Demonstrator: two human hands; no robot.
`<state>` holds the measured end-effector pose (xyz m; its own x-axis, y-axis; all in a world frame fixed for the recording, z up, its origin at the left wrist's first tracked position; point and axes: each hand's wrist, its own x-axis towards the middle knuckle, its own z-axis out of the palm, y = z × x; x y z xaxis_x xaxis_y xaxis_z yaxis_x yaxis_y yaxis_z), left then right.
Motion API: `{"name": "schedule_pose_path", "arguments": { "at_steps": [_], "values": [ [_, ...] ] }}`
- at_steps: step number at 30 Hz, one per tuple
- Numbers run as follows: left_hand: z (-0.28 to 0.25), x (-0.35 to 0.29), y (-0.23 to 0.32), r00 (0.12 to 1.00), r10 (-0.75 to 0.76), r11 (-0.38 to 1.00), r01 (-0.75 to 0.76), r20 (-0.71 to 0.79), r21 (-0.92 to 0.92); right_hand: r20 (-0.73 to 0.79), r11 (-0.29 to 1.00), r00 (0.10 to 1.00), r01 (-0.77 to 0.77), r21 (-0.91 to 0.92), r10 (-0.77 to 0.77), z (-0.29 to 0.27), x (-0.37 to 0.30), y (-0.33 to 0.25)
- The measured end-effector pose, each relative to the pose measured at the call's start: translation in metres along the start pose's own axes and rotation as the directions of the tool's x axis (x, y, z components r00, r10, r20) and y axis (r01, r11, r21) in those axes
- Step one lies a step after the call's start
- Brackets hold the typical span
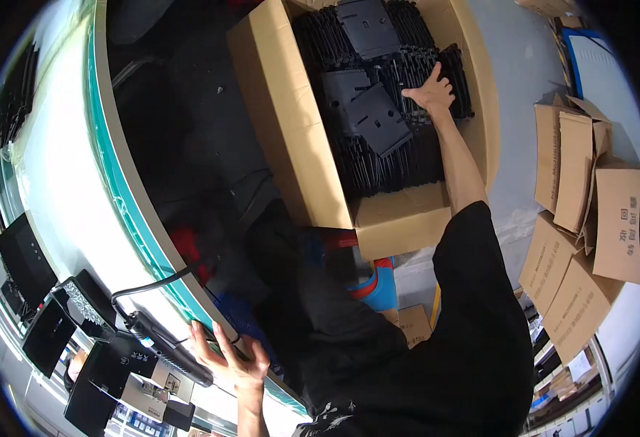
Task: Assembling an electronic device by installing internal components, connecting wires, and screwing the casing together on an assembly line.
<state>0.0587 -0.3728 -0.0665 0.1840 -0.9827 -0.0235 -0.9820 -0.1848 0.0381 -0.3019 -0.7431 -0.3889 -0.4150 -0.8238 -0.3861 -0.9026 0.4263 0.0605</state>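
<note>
While the right hand is open over the packed black plates, thumb and fingers spread around nothing, a loose plate lies flat on top of them, to that hand's left and slightly nearer the person, its long axis slanting from upper left to lower right. Whether the fingertips touch the rows beneath is unclear. Well apart from the cardboard box that holds the plates, the left hand rests open, fingers spread, on the table's edge beside a black tool.
</note>
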Motion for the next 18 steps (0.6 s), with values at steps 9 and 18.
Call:
{"name": "schedule_pose_path", "arguments": {
  "at_steps": [9,18],
  "values": [
    [-0.002,-0.002,0.001,0.998,-0.045,0.999,0.045,0.039,0.016,-0.221,0.962,0.965,0.185,0.203,-0.139,0.020,-0.007,0.019],
    [0.001,-0.004,-0.003,1.000,-0.027,1.000,0.027,0.011,0.014,-0.218,0.983,0.961,0.181,0.040,-0.168,0.007,-0.001,0.021]
  ]
}}
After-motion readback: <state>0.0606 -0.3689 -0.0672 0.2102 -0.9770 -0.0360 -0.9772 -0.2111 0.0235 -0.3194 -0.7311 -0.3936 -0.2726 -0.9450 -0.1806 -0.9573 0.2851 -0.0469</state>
